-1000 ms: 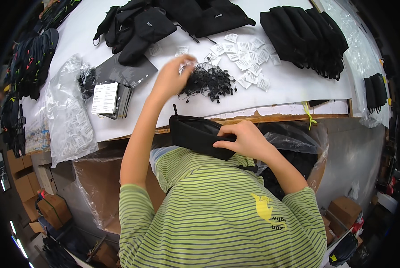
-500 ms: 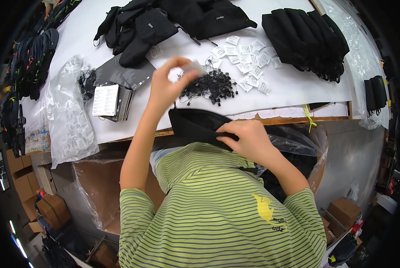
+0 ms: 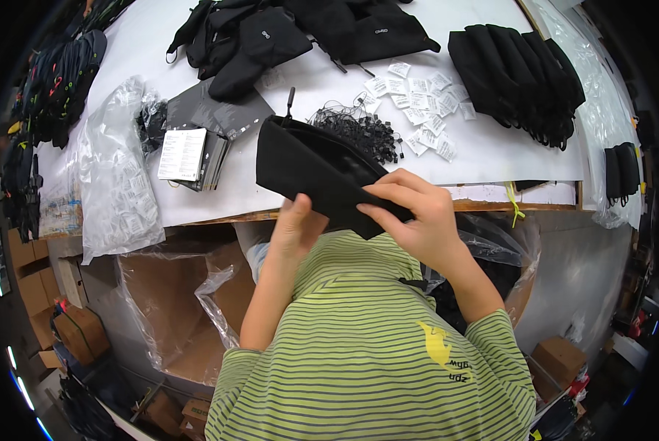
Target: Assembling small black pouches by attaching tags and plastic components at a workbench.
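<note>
A black fabric pouch (image 3: 300, 165) is held up in front of my chest, tilted, with its mouth gaping toward the table and a dark loop standing from its far corner. My right hand (image 3: 418, 213) pinches the pouch's right end between thumb and fingers. At the pouch's lower left edge is my left hand (image 3: 296, 231), thumb against the near side and the other fingers curled partly beneath it. Just beyond the pouch lie a heap of small black tags on strings (image 3: 370, 128) and several small white packets (image 3: 418, 103). The inside of the pouch is too dark to make out.
Black bags (image 3: 366, 29) cover the table's far side, and a row of black pouches (image 3: 513, 81) lies at the right. On the left are a stack of printed cards (image 3: 181, 156) and a clear plastic bag (image 3: 120, 191). A plastic-lined carton (image 3: 179, 316) stands below the table edge.
My left hand has come down from above the tags to the pouch's lower edge; the white packet it held is out of sight. The pouch has been raised and turned, still in my right hand.
</note>
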`<state>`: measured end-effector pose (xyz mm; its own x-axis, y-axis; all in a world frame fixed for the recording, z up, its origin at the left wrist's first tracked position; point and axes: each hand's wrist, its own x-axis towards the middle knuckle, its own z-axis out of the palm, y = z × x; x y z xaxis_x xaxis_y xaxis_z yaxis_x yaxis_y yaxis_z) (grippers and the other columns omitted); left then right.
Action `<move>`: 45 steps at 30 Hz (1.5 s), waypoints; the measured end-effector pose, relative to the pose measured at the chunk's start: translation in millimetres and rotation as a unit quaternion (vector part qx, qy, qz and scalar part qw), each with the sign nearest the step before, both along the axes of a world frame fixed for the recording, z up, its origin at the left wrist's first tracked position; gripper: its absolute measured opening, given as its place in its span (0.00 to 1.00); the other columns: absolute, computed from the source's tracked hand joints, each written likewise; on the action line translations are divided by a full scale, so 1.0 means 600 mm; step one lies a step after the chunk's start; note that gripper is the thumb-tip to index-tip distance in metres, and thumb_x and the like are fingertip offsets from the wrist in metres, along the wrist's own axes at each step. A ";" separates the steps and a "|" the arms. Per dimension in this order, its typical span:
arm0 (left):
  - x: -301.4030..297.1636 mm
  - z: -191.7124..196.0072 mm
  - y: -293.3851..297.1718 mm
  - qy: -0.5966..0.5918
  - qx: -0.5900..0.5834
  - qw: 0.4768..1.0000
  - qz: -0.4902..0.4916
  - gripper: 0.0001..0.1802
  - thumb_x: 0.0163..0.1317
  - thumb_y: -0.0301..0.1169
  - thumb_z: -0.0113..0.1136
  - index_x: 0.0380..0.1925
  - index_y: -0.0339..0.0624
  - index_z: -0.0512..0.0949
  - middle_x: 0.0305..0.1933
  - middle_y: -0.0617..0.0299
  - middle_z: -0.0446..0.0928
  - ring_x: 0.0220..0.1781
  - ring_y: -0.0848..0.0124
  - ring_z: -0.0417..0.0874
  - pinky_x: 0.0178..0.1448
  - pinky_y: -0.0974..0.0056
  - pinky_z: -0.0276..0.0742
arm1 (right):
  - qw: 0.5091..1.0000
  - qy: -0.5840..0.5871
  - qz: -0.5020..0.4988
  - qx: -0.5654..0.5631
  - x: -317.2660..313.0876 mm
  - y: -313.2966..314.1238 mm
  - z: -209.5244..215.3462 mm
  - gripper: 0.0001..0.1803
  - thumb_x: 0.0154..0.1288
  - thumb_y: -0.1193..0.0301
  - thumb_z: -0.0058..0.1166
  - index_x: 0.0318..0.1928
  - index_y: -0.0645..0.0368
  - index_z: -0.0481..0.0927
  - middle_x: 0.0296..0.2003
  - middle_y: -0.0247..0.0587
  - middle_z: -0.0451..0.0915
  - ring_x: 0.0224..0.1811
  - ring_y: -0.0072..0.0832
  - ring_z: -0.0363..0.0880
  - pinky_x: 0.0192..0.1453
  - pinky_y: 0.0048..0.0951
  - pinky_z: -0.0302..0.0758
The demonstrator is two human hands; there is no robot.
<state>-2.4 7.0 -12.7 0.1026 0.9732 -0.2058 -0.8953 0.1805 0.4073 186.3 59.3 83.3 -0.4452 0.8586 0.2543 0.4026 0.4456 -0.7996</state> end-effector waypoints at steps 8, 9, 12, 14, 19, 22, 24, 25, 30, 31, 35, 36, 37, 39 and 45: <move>0.029 0.026 0.011 0.106 -0.122 0.985 0.067 0.23 0.59 0.28 0.65 0.54 0.40 0.70 0.49 0.61 0.76 0.52 0.66 0.78 0.58 0.59 0.75 | 0.996 0.025 -0.064 -0.058 -0.012 -0.018 -0.046 0.07 0.61 0.70 0.61 0.38 0.59 0.84 0.25 0.29 0.74 0.17 0.17 0.66 0.21 0.20 0.63; 0.030 0.033 0.011 0.114 -0.128 0.981 0.088 0.22 0.59 0.30 0.65 0.53 0.42 0.71 0.48 0.62 0.76 0.51 0.67 0.78 0.58 0.59 0.75 | 0.996 0.025 -0.066 -0.059 -0.014 -0.019 -0.055 0.07 0.61 0.70 0.61 0.38 0.59 0.84 0.25 0.29 0.74 0.17 0.17 0.66 0.21 0.20 0.63; 0.036 0.050 0.011 0.134 -0.134 0.975 0.117 0.20 0.60 0.32 0.65 0.52 0.44 0.73 0.47 0.63 0.77 0.50 0.68 0.78 0.58 0.59 0.75 | 0.901 0.305 -0.202 -0.234 -0.017 -0.018 -0.079 0.13 0.71 0.68 0.48 0.30 0.62 0.73 0.22 0.22 0.68 0.19 0.09 0.56 0.24 0.17 0.57; 0.037 0.054 0.013 0.146 -0.132 0.972 0.125 0.20 0.60 0.32 0.65 0.52 0.44 0.73 0.48 0.63 0.77 0.51 0.68 0.78 0.58 0.59 0.75 | 0.878 0.306 -0.148 -0.336 -0.001 -0.016 -0.093 0.15 0.73 0.65 0.45 0.29 0.61 0.72 0.22 0.23 0.68 0.19 0.09 0.56 0.23 0.16 0.54; 0.035 0.060 0.015 0.217 -0.100 0.968 0.080 0.25 0.56 0.27 0.68 0.53 0.37 0.71 0.48 0.61 0.77 0.48 0.69 0.79 0.54 0.65 0.76 | 0.866 0.285 -0.036 -0.411 0.013 -0.003 -0.108 0.21 0.74 0.62 0.39 0.39 0.66 0.79 0.25 0.31 0.73 0.25 0.15 0.66 0.34 0.17 0.65; 0.032 0.073 0.016 0.205 -0.114 0.971 -0.042 0.28 0.56 0.31 0.69 0.54 0.34 0.70 0.49 0.58 0.77 0.46 0.69 0.80 0.52 0.65 0.77 | 0.899 0.292 -0.016 -0.326 -0.003 0.016 -0.070 0.20 0.73 0.62 0.42 0.49 0.67 0.80 0.35 0.37 0.79 0.33 0.18 0.73 0.43 0.20 0.70; 0.035 0.076 0.014 0.204 -0.110 0.970 -0.077 0.29 0.55 0.32 0.69 0.54 0.33 0.70 0.49 0.57 0.77 0.46 0.69 0.80 0.51 0.66 0.77 | 0.899 0.330 -0.042 -0.284 -0.008 0.028 -0.065 0.16 0.70 0.68 0.51 0.52 0.65 0.79 0.43 0.39 0.82 0.37 0.18 0.76 0.48 0.21 0.71; 0.036 0.078 0.012 0.204 -0.107 0.967 -0.107 0.30 0.55 0.33 0.69 0.55 0.32 0.69 0.49 0.56 0.77 0.46 0.70 0.80 0.50 0.66 0.78 | 0.900 0.330 -0.041 -0.283 -0.010 0.035 -0.066 0.16 0.70 0.68 0.51 0.52 0.65 0.79 0.43 0.39 0.82 0.37 0.18 0.76 0.48 0.21 0.71; 0.040 0.094 0.012 0.225 -0.111 0.958 -0.136 0.31 0.53 0.30 0.69 0.55 0.32 0.69 0.47 0.57 0.77 0.46 0.70 0.80 0.50 0.66 0.78 | 0.916 0.342 -0.099 -0.184 0.000 0.048 -0.072 0.12 0.60 0.75 0.62 0.46 0.61 0.82 0.36 0.31 0.81 0.35 0.16 0.75 0.40 0.18 0.72; 0.040 0.095 0.013 0.224 -0.119 0.957 -0.138 0.31 0.52 0.29 0.70 0.55 0.33 0.69 0.47 0.57 0.77 0.46 0.70 0.80 0.50 0.66 0.78 | 0.939 0.303 -0.094 -0.129 0.004 0.050 -0.075 0.12 0.59 0.75 0.63 0.45 0.61 0.82 0.35 0.31 0.80 0.34 0.16 0.74 0.39 0.18 0.71; 0.039 0.094 0.014 0.220 -0.122 0.957 -0.142 0.31 0.51 0.28 0.70 0.55 0.33 0.69 0.47 0.57 0.77 0.46 0.70 0.80 0.50 0.66 0.78 | 0.926 0.315 -0.098 -0.185 -0.002 0.052 -0.057 0.07 0.58 0.75 0.64 0.38 0.60 0.83 0.34 0.32 0.79 0.32 0.16 0.73 0.36 0.18 0.71; 0.039 0.095 0.013 0.220 -0.123 0.957 -0.143 0.31 0.51 0.28 0.70 0.55 0.33 0.69 0.47 0.57 0.77 0.46 0.70 0.80 0.50 0.66 0.78 | 0.926 0.315 -0.099 -0.185 -0.001 0.052 -0.056 0.07 0.58 0.75 0.64 0.38 0.60 0.83 0.34 0.32 0.79 0.32 0.16 0.73 0.36 0.18 0.71; 0.040 0.096 0.014 0.221 -0.127 0.957 -0.141 0.30 0.52 0.28 0.70 0.54 0.33 0.69 0.46 0.57 0.77 0.45 0.70 0.81 0.49 0.66 0.79 | 0.915 0.332 -0.093 -0.207 -0.001 0.054 -0.055 0.07 0.57 0.75 0.64 0.37 0.60 0.83 0.33 0.32 0.79 0.32 0.16 0.73 0.36 0.18 0.71; 0.040 0.095 0.018 0.223 -0.131 0.956 -0.140 0.30 0.52 0.28 0.69 0.54 0.33 0.70 0.46 0.57 0.78 0.44 0.70 0.81 0.48 0.66 0.79 | 0.904 0.350 -0.088 -0.228 0.001 0.059 -0.057 0.06 0.57 0.75 0.64 0.36 0.60 0.83 0.33 0.32 0.79 0.32 0.16 0.73 0.35 0.18 0.71; 0.043 0.093 0.025 0.224 -0.143 0.959 -0.100 0.23 0.52 0.28 0.69 0.48 0.32 0.74 0.39 0.57 0.80 0.35 0.71 0.82 0.40 0.68 0.81 | 0.978 0.177 -0.099 -0.040 0.005 0.054 -0.051 0.07 0.56 0.84 0.58 0.35 0.63 0.80 0.32 0.32 0.77 0.34 0.16 0.73 0.38 0.17 0.67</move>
<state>23.5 21.8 43.4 0.1204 0.8404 -0.5284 -0.5769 0.4924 0.6517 189.6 91.6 52.9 -0.1633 0.9424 0.2919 0.1657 0.3179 -0.9335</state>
